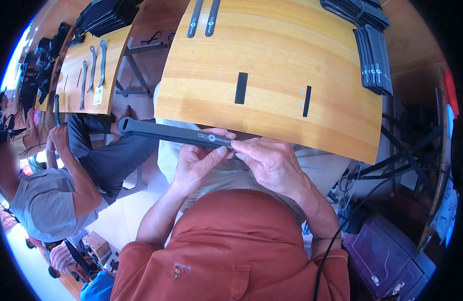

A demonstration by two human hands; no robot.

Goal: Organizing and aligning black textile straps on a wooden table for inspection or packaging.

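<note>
Just beyond my lap, at the table's near edge, a long dark grey strap stretches out to the left. Its far left end is rounded and has a slot; white print runs along its right part. My left hand is closed around the right part from below, thumb on the near side. The fingers of my right hand pinch at the strap's right end, which they hide. Beyond my hands, a wide black strip and a narrower black strip lie on the wooden table.
Two dark straps lie at the table's far left. Stacked dark straps sit along its right edge. A seated person works at another table to the left. A purple cabinet stands at lower right, near a hanging black cable.
</note>
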